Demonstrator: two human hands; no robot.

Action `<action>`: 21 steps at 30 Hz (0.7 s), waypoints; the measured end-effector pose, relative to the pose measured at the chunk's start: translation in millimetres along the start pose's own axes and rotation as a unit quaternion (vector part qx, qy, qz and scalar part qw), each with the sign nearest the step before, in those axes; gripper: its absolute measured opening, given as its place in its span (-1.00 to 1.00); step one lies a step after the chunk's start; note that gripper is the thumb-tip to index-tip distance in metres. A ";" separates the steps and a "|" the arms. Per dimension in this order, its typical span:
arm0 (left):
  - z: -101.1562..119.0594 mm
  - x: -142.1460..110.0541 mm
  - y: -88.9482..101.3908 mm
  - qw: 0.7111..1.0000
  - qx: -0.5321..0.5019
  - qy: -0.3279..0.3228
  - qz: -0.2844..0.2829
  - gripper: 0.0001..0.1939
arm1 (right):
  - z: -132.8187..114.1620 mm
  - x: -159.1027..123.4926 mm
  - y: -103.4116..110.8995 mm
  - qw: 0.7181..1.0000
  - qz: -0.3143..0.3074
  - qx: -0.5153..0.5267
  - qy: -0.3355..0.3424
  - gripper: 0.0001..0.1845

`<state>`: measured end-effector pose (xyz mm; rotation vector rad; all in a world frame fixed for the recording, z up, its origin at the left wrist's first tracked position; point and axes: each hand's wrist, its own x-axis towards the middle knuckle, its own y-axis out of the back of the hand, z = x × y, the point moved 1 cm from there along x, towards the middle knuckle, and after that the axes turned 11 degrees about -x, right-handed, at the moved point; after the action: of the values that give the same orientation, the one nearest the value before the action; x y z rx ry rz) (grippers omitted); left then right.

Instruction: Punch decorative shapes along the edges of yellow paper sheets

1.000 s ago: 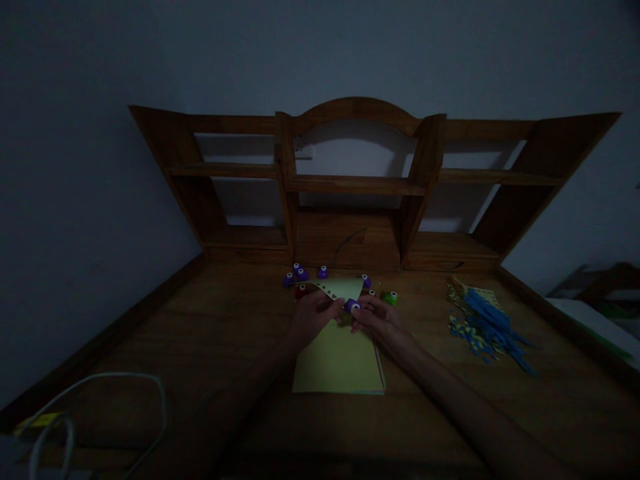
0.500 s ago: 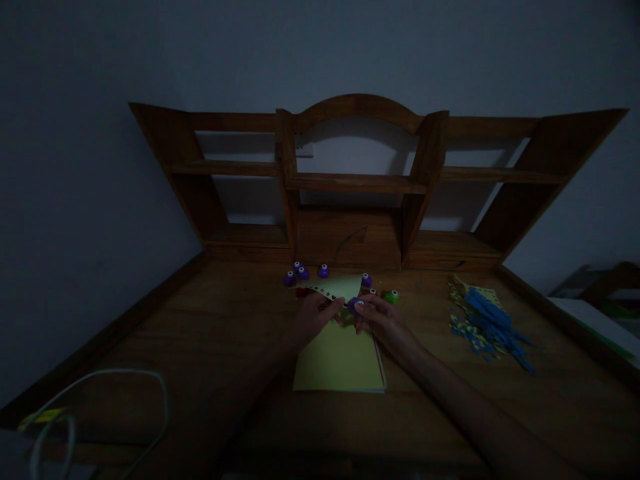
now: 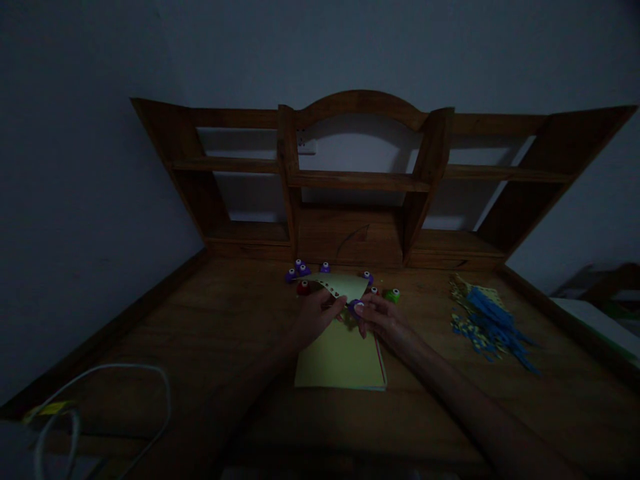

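Observation:
A yellow sheet of paper point(image 3: 340, 357) lies on top of a small stack on the wooden desk point(image 3: 210, 347), its far edge curled up and lined with punched holes. My left hand point(image 3: 316, 315) pinches that lifted edge. My right hand point(image 3: 383, 318) is closed on a small purple paper punch point(image 3: 355, 307) set against the same edge. Several more little punches, purple point(image 3: 298, 271), red point(image 3: 303, 287) and green point(image 3: 391, 295), lie just behind the paper. The scene is very dim.
A wooden shelf unit point(image 3: 357, 180) stands along the back of the desk against the wall. A pile of blue and yellow paper scraps point(image 3: 483, 320) lies at the right. A white cable point(image 3: 105, 400) loops at the near left.
The lifted paper edge has curled slightly more toward me. Both hands stay at the edge, shifted a little nearer. The view has tilted slightly.

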<state>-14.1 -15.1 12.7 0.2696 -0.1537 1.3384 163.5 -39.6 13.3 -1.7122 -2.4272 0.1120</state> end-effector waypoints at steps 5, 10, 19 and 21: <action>-3.9 0.4 -0.3 0.999 0.016 -0.006 -0.030 -0.67 | -2.4 0.1 2.1 1.000 -0.016 0.011 -0.023 -0.77; 3.6 0.4 -1.7 0.998 -0.044 0.002 -0.054 -0.70 | -6.9 -4.3 -0.4 0.989 -0.086 0.062 -0.108 -0.74; 8.6 2.1 0.2 0.997 -0.055 0.051 -0.016 -0.65 | -8.1 -4.3 -4.6 0.997 -0.070 0.021 -0.040 -0.73; 10.0 2.0 0.7 0.997 -0.048 0.057 -0.013 -0.64 | -7.9 -3.9 -4.2 0.998 -0.061 0.024 -0.024 -0.74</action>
<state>-13.9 -15.9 22.9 0.1138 -0.1182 1.3135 162.3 -45.0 21.3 -1.5553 -2.5343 0.1974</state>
